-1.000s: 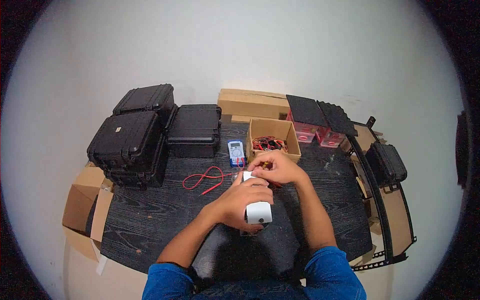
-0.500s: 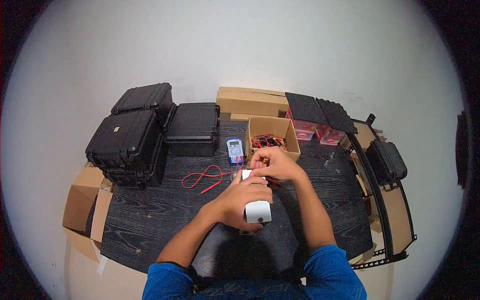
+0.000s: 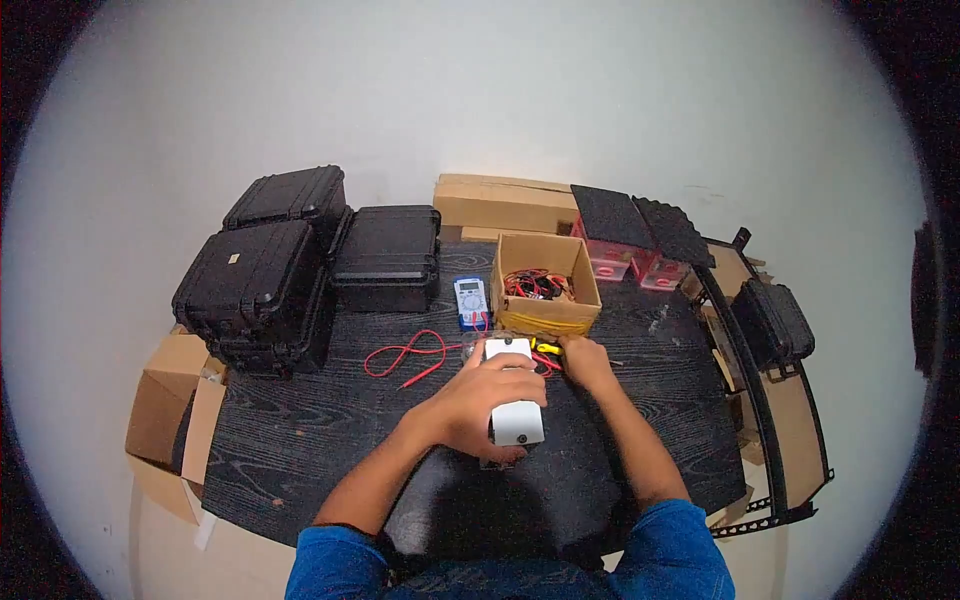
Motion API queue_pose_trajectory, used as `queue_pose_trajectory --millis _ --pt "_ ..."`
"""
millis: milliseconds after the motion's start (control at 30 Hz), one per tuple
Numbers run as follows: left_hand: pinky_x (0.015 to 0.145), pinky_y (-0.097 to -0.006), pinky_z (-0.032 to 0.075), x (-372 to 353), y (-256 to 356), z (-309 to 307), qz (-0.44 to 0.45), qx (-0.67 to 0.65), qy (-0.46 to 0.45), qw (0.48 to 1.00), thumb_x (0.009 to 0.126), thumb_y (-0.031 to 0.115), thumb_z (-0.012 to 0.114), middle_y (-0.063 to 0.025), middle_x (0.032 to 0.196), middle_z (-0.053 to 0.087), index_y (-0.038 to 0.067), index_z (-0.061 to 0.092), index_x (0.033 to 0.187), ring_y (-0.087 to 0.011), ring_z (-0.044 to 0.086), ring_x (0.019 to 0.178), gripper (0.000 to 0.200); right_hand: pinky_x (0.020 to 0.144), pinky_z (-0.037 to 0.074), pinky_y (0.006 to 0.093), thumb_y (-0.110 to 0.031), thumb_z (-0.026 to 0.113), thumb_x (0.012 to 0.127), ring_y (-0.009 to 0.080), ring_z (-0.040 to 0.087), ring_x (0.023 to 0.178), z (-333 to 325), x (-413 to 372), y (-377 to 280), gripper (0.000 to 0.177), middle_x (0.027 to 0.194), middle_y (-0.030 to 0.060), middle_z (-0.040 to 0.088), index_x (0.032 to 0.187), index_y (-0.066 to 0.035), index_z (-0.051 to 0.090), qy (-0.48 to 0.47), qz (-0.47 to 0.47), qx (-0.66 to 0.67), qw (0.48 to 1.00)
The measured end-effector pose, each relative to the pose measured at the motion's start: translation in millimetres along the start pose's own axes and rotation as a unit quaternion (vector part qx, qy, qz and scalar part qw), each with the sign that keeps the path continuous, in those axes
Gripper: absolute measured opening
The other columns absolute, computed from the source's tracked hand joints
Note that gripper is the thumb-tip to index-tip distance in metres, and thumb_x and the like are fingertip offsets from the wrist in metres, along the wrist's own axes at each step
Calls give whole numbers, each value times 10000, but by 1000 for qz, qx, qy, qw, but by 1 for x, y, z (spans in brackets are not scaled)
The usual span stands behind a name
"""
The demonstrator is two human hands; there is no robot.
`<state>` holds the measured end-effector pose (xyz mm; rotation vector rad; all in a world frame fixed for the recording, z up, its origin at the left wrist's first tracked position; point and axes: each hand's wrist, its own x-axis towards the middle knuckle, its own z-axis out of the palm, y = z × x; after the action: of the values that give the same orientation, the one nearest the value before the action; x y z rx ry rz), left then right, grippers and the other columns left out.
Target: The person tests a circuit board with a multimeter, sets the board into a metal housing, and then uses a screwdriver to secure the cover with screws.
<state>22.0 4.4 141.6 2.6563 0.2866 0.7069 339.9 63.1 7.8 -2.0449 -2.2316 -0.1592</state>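
Note:
My left hand [image 3: 478, 402] is wrapped around a white box-shaped device [image 3: 516, 422], which has a dark screw at its near end and another at its far end. Just right of the device's far end, my right hand [image 3: 587, 362] has its fingers closed at a screwdriver [image 3: 547, 348] with a yellow and black handle. A thin shaft pokes out past the hand's right side; the fingers hide the middle of the tool. A blue and white multimeter [image 3: 471, 302] lies beyond the device, and its red test lead [image 3: 424, 333] loops over the table to the left.
An open cardboard box [image 3: 545, 318] with red and black leads stands behind my right hand. Black hard cases [image 3: 250, 270] are stacked at the left. Red drawer bins [image 3: 610, 262] sit at the back right, near a black metal rack [image 3: 745, 350]. All surround the dark wood-grain table [image 3: 300, 440].
My right hand has left the device's far end and moved right and down to the screwdriver. The far screw now shows. My left hand still holds the device in place.

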Motion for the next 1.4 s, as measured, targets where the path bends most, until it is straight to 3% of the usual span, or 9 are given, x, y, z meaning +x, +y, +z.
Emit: queue_pose_trajectory --millis 100,200,267,333,367,433,533,1200,1400 --pt "1132 -665 258 0 1 0 -2 -1 -1 1000 582 391 924 -8 1325 648 190 672 1217 -319 499 1367 712 854 582 523 -78 629 887 388 718 1024 0 -4 10 273 1108 203 729 1148 -52 704 -23 1 15 1000" --pt "1127 -647 270 0 -3 1 8 -1 8 1000 582 394 925 -8 1323 651 187 672 1217 -322 500 1365 714 892 565 514 -59 630 896 409 692 1073 -55 -16 4 320 1182 210 707 1210 -27 685 37 -23 106 993" --pt "1123 -635 277 0 -2 2 17 -6 16 1000 584 395 925 -8 1319 653 185 673 1217 -324 502 1362 714 900 566 505 -64 643 921 426 701 1043 -105 -16 -5 363 1184 232 697 1281 -18 645 195 -139 215 947" --pt "1119 -632 283 1 0 0 17 -5 12 1000 588 391 924 -8 1316 655 183 671 1221 -328 507 1357 713 764 585 379 -84 654 973 243 720 936 -142 -15 -10 358 1099 175 710 1313 14 602 209 -130 322 914" --pt "1116 -631 285 1 1 -2 18 -3 10 1000 590 389 923 -9 1314 655 182 670 1223 -329 509 1354 712 698 569 303 -129 615 1033 156 690 897 -156 -14 -14 378 1119 134 693 1377 5 536 171 -95 417 888" --pt "1120 -640 281 1 1 -3 17 -6 7 1000 590 384 923 -7 1316 654 183 668 1228 -328 509 1360 716 678 566 278 -177 561 1082 158 701 885 -193 -13 -41 422 1178 124 670 1455 -17 443 143 -151 667 716" --pt "1125 -656 272 1 3 -3 14 -1 4 1000 591 377 921 -6 1320 653 182 664 1234 -326 502 1375 719 668 565 256 -211 525 1105 162 709 909 -218 -7 -67 443 1206 118 650 1489 -35 391 146 -193 713 658" --pt "1146 -664 251 1 -1 0 20 3 7 1000 620 411 909 -12 1327 655 191 660 1220 -317 496 1401 685 683 566 257 -191 505 1109 162 696 926 -204 7 -101 448 1202 117 642 1492 6 382 158 -206 708 657" --pt "1137 -641 271 1 -1 0 21 4 3 1000 608 416 911 -15 1326 658 188 661 1223 -318 499 1395 702 646 565 254 -92 622 1043 160 699 837 -206 12 -103 458 1168 113 641 1450 -46 418 139 -176 733 642"
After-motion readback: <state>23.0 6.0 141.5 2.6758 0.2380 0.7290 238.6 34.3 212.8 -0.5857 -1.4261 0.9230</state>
